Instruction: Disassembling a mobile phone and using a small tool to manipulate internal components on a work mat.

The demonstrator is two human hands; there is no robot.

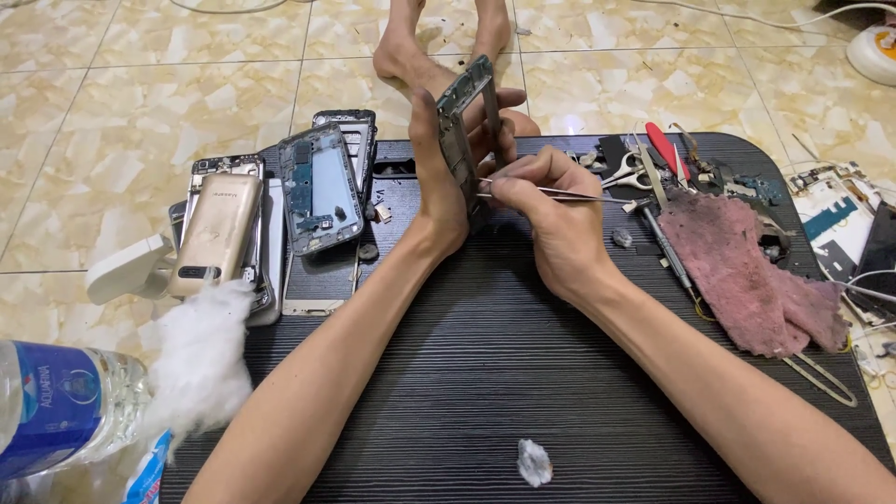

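Two hands at work on an opened phone frame above a dark ribbed table.

Left hand (446, 182) clamps the phone frame (464, 131) upright on its edge over the table (485, 373); right hand (551, 210) pinches thin tweezers (560, 194), tips touching the frame's side. Gutted phones (322, 187) and a gold phone back (217, 233) lie to the left, a pink rag (747, 275) to the right, cotton wool (201, 359) near a water bottle (56, 406).

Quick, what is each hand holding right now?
Left hand: closed around an upright phone frame.
Right hand: pinching thin metal tweezers.
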